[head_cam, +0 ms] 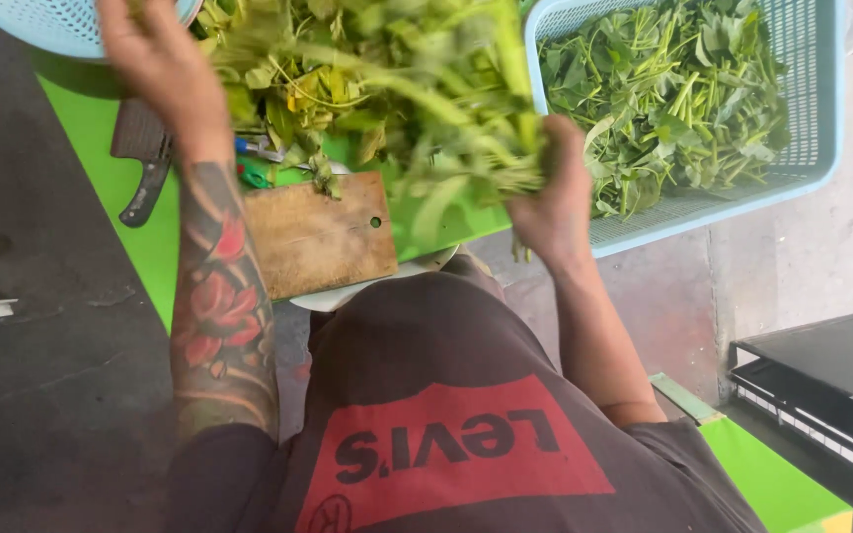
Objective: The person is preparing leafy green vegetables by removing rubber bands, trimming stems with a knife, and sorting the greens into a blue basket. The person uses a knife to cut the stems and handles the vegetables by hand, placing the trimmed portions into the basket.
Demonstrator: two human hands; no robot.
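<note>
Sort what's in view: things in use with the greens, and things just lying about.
In use: right hand gripping the bunch of greens; left hand by it; blue basket of leaves; wooden board.
Lying about: cleaver; black trays.

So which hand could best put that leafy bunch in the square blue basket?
Probably the right hand: it holds the bunch right beside the basket. The left hand is farther off.

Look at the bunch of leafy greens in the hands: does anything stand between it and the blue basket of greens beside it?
Nothing visible does. The right hand grips the bunch of leafy greens right beside the blue basket, whose open top faces it. The left hand is at the bunch's far side.
</note>
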